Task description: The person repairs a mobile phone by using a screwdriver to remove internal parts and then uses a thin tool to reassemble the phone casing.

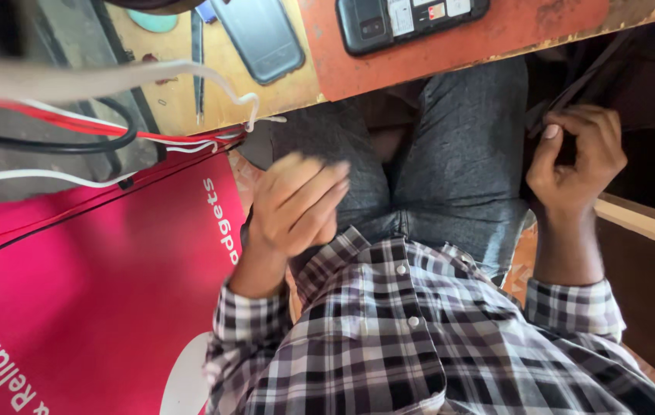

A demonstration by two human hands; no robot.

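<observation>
Seated person, looking down at own lap. Left hand (296,204): blurred, fingers loosely curled, grip empty, hovering over the jeans (450,154). Right hand (573,157): grip pinching dark fabric (573,84) beside the thigh. Two phones (262,34) lie on the bench (496,34) above, wires (112,127) trailing left.

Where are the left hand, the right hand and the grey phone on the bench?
left hand (296,204), head view, on the back of the hand.
right hand (577,157), head view, on the knuckles.
grey phone (262,34), head view, on its back panel.
</observation>
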